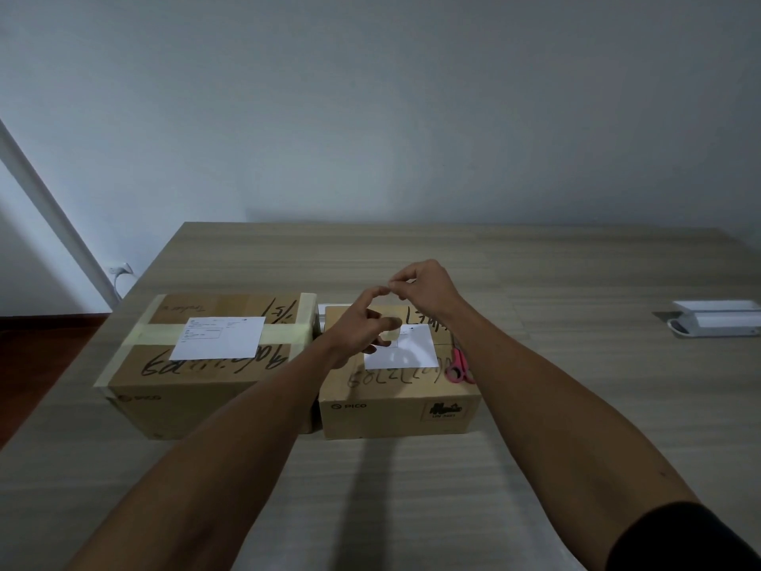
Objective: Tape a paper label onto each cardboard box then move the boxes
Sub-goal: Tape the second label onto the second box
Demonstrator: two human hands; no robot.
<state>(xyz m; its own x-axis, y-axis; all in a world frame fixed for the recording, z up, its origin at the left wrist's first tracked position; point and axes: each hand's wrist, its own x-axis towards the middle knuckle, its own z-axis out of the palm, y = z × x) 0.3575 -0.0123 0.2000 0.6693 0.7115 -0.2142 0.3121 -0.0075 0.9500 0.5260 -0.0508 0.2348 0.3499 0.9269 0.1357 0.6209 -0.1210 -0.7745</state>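
Both bare forearms reach forward from the lower edge of the view and converge over the right box [395, 399]. A dark sleeve edge shows on the right upper arm.

Left hand [364, 327]: raised above the box top, fingers curled, thumb and forefinger arched upward. It grips a roll of clear tape [389, 329], seen only faintly against the label.

Right hand [424, 286]: held a little higher and further back, fingers bunched, thumb and forefinger pinched tight on what looks like the free end of the tape. The fingertips of the two hands nearly meet.

Right box: on the bench [576, 405], white paper label [412, 350] lying on its top, partly hidden by the left hand. Pink scissors [459, 366] rest on the box top by its right edge.

Left box [206, 385]: just beside the right one, its own label [218, 337] flat on top across a band of pale tape.

White device [718, 323] well apart at the bench's right side
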